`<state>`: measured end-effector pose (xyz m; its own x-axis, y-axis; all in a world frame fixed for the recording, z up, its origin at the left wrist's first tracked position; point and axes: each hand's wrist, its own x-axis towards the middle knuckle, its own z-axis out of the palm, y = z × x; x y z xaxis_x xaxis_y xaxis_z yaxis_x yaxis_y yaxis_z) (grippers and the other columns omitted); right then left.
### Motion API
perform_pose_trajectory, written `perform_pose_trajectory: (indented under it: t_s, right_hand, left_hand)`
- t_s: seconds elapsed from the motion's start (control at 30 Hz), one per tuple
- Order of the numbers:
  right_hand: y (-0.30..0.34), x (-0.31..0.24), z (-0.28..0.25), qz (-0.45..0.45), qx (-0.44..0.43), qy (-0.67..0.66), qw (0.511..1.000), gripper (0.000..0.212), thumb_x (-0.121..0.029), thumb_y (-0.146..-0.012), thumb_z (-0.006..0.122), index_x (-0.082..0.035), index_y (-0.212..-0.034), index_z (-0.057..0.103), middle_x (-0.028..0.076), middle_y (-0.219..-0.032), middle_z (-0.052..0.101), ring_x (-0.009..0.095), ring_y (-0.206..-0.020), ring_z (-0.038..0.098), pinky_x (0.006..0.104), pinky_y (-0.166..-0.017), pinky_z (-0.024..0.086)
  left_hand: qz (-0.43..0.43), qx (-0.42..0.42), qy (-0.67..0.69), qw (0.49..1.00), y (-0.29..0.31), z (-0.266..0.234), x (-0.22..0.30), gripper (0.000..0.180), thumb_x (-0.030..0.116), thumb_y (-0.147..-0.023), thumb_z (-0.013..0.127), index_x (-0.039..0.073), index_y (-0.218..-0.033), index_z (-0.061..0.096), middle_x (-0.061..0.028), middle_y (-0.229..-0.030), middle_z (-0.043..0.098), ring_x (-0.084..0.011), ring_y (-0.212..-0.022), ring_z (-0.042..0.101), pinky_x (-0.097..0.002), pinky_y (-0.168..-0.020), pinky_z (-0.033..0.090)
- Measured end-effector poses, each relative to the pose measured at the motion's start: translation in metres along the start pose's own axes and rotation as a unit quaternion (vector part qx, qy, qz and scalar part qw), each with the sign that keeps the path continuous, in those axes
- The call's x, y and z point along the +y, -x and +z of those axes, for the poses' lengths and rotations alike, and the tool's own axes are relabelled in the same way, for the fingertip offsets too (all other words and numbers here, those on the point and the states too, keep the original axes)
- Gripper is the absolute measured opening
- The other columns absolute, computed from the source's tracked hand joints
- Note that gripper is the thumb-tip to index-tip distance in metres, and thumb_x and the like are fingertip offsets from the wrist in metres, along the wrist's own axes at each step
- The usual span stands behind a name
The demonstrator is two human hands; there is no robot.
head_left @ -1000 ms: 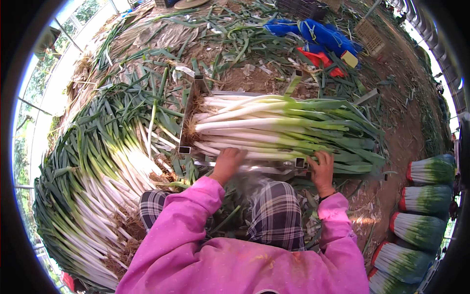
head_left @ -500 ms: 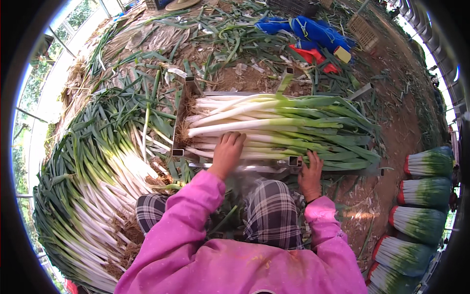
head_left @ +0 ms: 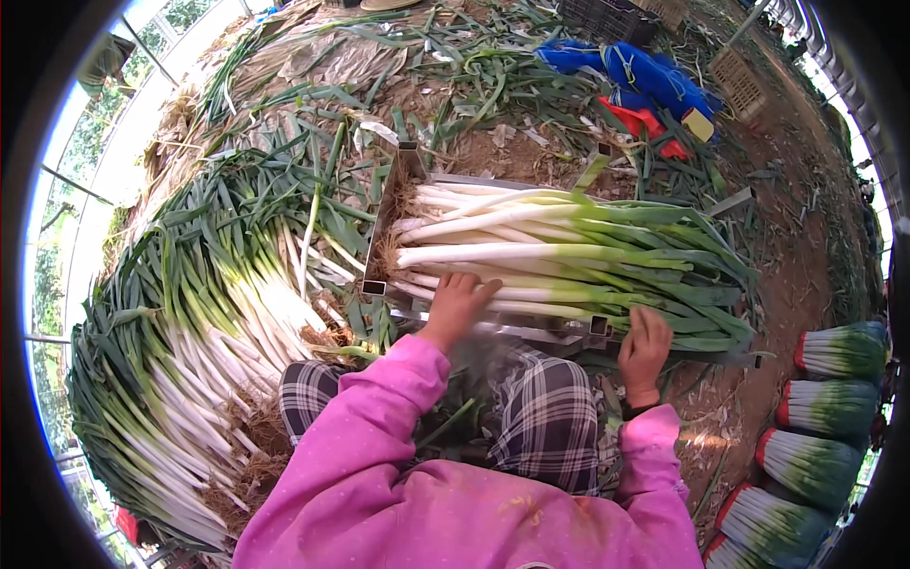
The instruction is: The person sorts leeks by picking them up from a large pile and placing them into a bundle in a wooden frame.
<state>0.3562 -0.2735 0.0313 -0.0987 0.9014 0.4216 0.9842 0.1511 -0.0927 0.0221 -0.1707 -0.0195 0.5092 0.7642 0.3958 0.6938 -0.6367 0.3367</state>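
A thick layer of long leeks (head_left: 531, 252) lies crosswise in a metal frame (head_left: 379, 223), roots against its left end plate and green leaves to the right. My left hand (head_left: 462, 305) rests at the near edge on the white stalks, fingers laid over them and thumb apart. My right hand (head_left: 645, 347) is farther right, just past a square tube end of the frame, with its outstretched fingers touching the green leaves. Neither hand is wrapped round a leek.
A large heap of loose leeks (head_left: 190, 379) spreads on my left. Several bundled leeks (head_left: 823, 403) with red bands line the right side. Beyond the frame lie blue netting (head_left: 630, 71), a red cloth (head_left: 645, 123), a crate (head_left: 737, 83) and leaf scraps.
The whole view has shifted, so the scene sits further right and lower. My right hand's fingers have moved slightly onto the leaves; the leeks lie as before.
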Motion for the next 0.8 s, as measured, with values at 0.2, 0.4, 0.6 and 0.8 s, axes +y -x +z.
perform_pose_trajectory:
  t_s: [0.2, 0.4, 0.6, 0.8]
  right_hand:
    - [-0.012, 0.001, 0.021, 0.004, -0.014, -0.039, 0.999, 0.045, -0.015, -0.072, 0.068, -0.012, -0.116, 0.061, 0.011, -0.114, 0.054, 0.034, -0.109, 0.047, 0.0477, -0.095, 0.037]
    - [-0.002, 0.001, 0.02, 0.014, -0.009, -0.037, 0.999, 0.05, -0.014, -0.069, 0.07, -0.011, -0.118, 0.06, 0.012, -0.118, 0.051, 0.035, -0.11, 0.045, 0.048, -0.095, 0.037]
    - [0.001, -0.013, 0.017, 0.027, -0.031, -0.026, 0.999, 0.051, -0.01, -0.071, 0.068, -0.01, -0.121, 0.058, 0.014, -0.124, 0.049, 0.038, -0.12, 0.041, 0.0503, -0.102, 0.033]
    - [0.018, -0.008, 0.004, 0.046, -0.073, -0.088, 0.992, 0.042, -0.012, -0.079, 0.062, -0.005, -0.12, 0.057, 0.018, -0.126, 0.052, 0.037, -0.12, 0.047, 0.0448, -0.102, 0.036]
  left_hand:
    - [0.002, -0.008, -0.009, 1.0, 0.012, 0.0, -0.003, 0.036, 0.021, -0.08, 0.063, 0.018, -0.115, 0.062, -0.0075, -0.097, 0.055, -0.0261, -0.095, 0.053, -0.0433, -0.088, 0.039]
    - [-0.007, 0.029, 0.009, 1.0, -0.053, -0.019, 0.039, 0.035, 0.021, -0.08, 0.063, 0.015, -0.115, 0.06, -0.0093, -0.107, 0.055, -0.0283, -0.106, 0.051, -0.0475, -0.094, 0.037]
    - [0.002, 0.082, -0.001, 0.997, -0.094, 0.011, 0.047, 0.033, 0.016, -0.076, 0.068, 0.011, -0.107, 0.058, -0.0079, -0.093, 0.056, -0.0281, -0.092, 0.054, -0.0434, -0.082, 0.041]
    - [0.091, 0.042, 0.029, 0.995, -0.045, 0.002, 0.042, 0.036, 0.025, -0.077, 0.066, 0.014, -0.11, 0.059, -0.0047, -0.083, 0.054, -0.0235, -0.081, 0.055, -0.038, -0.072, 0.042]
